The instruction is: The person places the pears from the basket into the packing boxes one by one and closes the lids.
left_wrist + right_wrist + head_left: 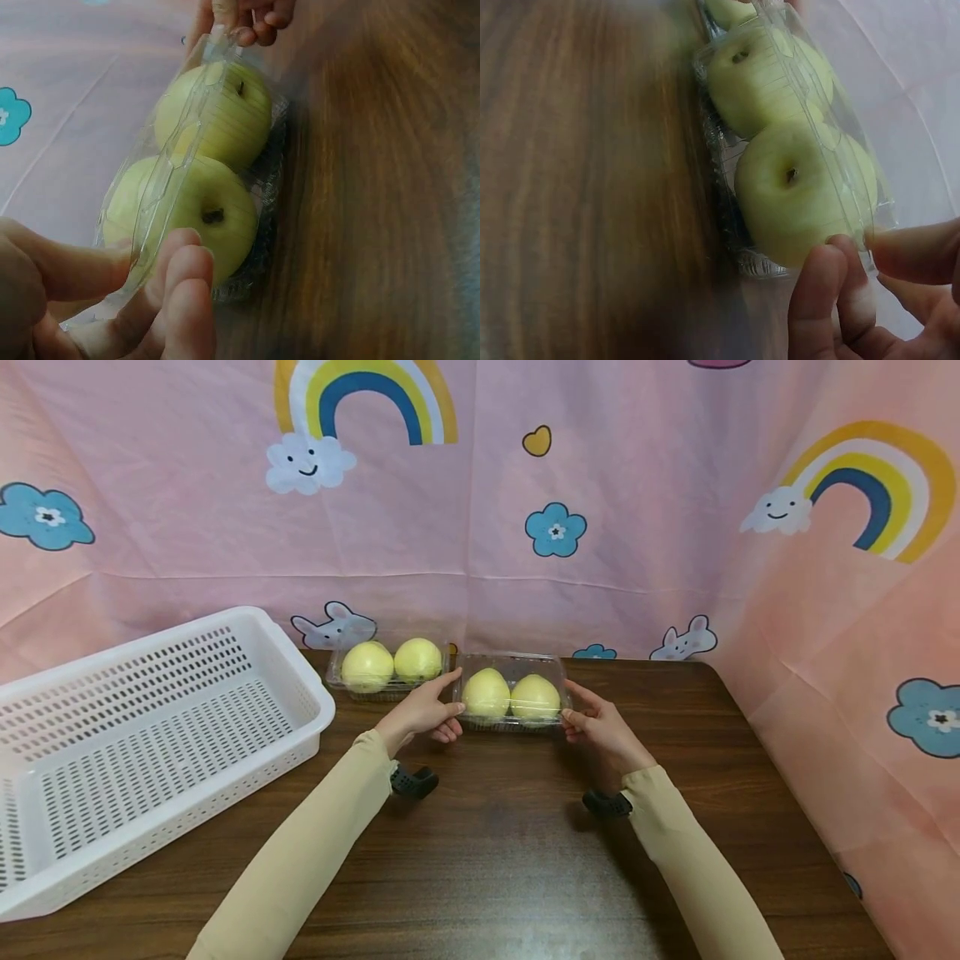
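Note:
A clear plastic clamshell box (512,723) holds two round, pale yellow-green fruits (214,214) with dark stem hollows. My left hand (423,710) pinches the box at its left end, thumb and fingers on the rim where lid and base meet. At the opposite end my right hand (603,731) pinches the same rim between thumb and fingers. In the right wrist view, the thumb (915,251) presses the rim from one side and the fingertips from the other. The lid is down over the fruits.
A second clear box (358,685) with two similar fruits stands just left of the held one, by the back cloth. A large white perforated basket (315,720) sits at the left of the dark wooden table (495,868). Patterned pink cloth (420,543) hangs behind and at the right.

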A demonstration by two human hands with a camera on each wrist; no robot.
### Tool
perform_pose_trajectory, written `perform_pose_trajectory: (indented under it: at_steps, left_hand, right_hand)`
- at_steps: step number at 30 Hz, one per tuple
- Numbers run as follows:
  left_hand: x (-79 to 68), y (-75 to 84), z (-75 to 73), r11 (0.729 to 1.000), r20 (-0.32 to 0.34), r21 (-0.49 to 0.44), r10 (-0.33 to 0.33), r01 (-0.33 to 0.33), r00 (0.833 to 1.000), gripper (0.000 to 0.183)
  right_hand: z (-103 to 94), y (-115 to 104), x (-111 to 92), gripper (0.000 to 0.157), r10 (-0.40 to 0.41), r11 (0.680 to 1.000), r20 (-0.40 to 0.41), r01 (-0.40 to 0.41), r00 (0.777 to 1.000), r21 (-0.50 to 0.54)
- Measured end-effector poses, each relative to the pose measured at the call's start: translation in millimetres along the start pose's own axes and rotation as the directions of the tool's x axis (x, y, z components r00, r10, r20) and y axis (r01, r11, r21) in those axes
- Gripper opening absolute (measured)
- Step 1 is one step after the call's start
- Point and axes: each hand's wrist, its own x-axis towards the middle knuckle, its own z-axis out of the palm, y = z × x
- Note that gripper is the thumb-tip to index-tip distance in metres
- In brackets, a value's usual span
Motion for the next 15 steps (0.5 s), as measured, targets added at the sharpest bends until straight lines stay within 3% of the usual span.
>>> perform_pose_trajectory:
  at_steps: [10,15]
  left_hand:
    - [11.3,10.8,1.1,0.990,-0.100,0.143,0.001,0.013,0.995,0.062]
    - [14.2,13.3,6.3,0.955,-0.176,0.297,0.051,0.003,0.983,0.058]
  right_hand:
    - [1.5,-4.5,16.3,0.055,0.001,0.999,-0.069,-0.005,0.998,-0.052]
    - [3.5,-4.9,23.9,0.052,-0.019,0.995,-0.112,0.008,0.994,-0.097]
